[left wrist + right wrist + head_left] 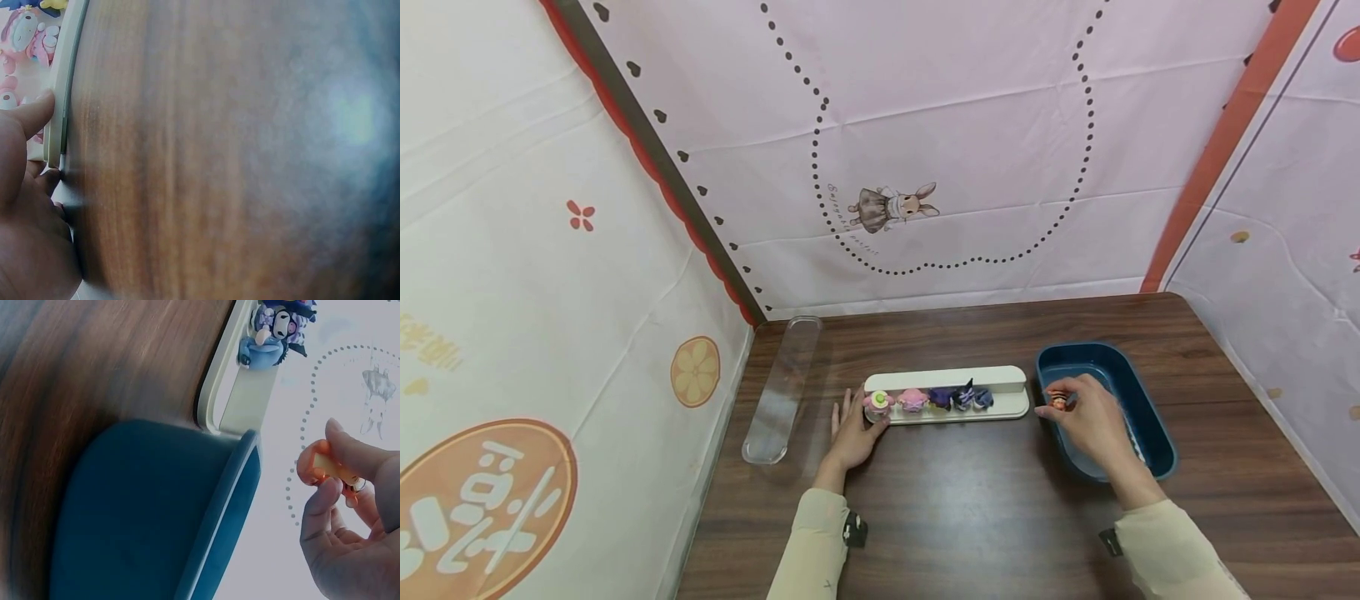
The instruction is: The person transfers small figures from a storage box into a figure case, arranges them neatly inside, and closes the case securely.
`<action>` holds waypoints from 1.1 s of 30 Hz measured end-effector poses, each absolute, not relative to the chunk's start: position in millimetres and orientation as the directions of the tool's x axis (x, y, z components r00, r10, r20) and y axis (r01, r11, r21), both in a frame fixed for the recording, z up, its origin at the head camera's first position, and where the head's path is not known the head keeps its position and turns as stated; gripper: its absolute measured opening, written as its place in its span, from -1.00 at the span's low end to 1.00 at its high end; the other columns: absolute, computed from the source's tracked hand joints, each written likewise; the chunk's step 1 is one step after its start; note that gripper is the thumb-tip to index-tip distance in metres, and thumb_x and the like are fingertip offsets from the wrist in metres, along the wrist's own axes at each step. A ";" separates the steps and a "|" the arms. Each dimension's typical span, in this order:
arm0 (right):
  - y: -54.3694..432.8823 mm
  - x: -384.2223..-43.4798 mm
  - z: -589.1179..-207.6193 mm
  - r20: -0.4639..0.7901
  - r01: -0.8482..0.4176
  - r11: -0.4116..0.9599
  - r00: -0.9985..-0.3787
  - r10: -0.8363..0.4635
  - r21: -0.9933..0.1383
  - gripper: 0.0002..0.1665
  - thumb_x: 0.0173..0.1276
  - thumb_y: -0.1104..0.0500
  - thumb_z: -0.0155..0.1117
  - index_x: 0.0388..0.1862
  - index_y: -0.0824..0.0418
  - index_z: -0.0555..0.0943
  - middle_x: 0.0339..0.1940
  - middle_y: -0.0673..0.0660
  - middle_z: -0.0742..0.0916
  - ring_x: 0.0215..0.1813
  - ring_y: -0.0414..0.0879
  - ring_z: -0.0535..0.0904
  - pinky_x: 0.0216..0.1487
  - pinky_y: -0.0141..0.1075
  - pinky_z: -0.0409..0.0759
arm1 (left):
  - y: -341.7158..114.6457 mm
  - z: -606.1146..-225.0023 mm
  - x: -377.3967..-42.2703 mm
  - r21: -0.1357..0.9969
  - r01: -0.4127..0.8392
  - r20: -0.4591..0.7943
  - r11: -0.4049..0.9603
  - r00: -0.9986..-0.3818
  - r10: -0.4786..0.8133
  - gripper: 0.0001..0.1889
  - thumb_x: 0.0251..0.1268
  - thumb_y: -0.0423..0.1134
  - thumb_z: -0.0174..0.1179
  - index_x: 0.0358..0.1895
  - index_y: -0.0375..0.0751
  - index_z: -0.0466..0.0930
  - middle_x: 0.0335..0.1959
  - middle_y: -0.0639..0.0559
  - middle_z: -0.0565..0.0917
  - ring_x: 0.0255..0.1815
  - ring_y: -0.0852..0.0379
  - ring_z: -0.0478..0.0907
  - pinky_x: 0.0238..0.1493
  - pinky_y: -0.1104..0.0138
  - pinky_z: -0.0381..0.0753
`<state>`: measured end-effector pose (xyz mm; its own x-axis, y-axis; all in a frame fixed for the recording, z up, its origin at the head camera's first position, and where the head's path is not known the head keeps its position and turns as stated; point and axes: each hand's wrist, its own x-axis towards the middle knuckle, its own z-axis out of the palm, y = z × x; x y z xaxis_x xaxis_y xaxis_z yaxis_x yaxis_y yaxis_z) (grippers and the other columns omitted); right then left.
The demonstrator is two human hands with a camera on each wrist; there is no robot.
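My left hand holds the left end of a long white tray, its thumb at the front edge and fingers round the end. Small figurines stand in a row on the tray: a pink one with a green centre, another pink one, and dark purple and blue-grey ones toward the right, including a blue figurine. My right hand pinches an orange figurine between thumb and fingers. That hand is above the left side of a dark blue bin, right of the tray.
A long clear plastic cover lies on the left of the brown wooden table. Printed cloth hangs behind the table and along both sides. The bin stands close to the tray's right end.
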<state>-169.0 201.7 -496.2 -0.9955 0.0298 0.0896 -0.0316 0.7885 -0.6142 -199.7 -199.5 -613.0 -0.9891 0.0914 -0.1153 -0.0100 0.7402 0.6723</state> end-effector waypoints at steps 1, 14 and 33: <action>200.0 -169.5 -496.1 0.088 -0.032 0.787 -0.996 0.028 -0.616 -0.64 0.24 0.10 0.60 -0.07 0.27 0.76 -0.11 0.30 0.64 -0.21 0.08 0.53 -0.35 -0.29 0.43 | -199.8 -613.2 -199.9 0.671 -0.009 -0.116 0.741 -0.989 0.092 -0.06 0.53 0.16 0.14 0.72 -0.14 -0.17 0.73 -0.14 0.03 0.77 -0.13 -0.29 0.69 -0.14 -0.46; 179.5 -179.6 -498.3 0.084 -0.057 0.783 -0.996 -0.006 -0.619 -0.66 0.15 0.30 0.59 -0.08 0.31 0.74 -0.13 0.30 0.63 -0.19 0.09 0.53 -0.27 -0.24 0.42 | -203.5 -612.6 -203.6 0.676 -0.010 -0.119 0.737 -0.988 0.096 -0.07 0.53 0.13 0.15 0.72 -0.13 -0.17 0.73 -0.14 0.03 0.77 -0.14 -0.29 0.69 -0.15 -0.46; 160.8 -201.1 -518.1 0.076 -0.057 0.837 -0.997 -0.019 -0.544 -0.55 0.16 0.28 0.52 0.06 0.32 0.72 -0.09 0.32 0.62 -0.14 0.19 0.58 -0.17 0.05 0.57 | -206.4 -611.5 -209.6 0.687 -0.010 -0.124 0.726 -0.987 0.104 -0.06 0.52 0.17 0.15 0.72 -0.09 -0.17 0.73 -0.12 0.04 0.77 -0.13 -0.29 0.69 -0.14 -0.46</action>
<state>-201.1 160.8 -518.1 -0.9970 -0.0185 0.0757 -0.0569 0.8371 -0.5441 -209.6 -206.4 -611.5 -0.9869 0.1035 -0.1235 -0.0099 0.7261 0.6875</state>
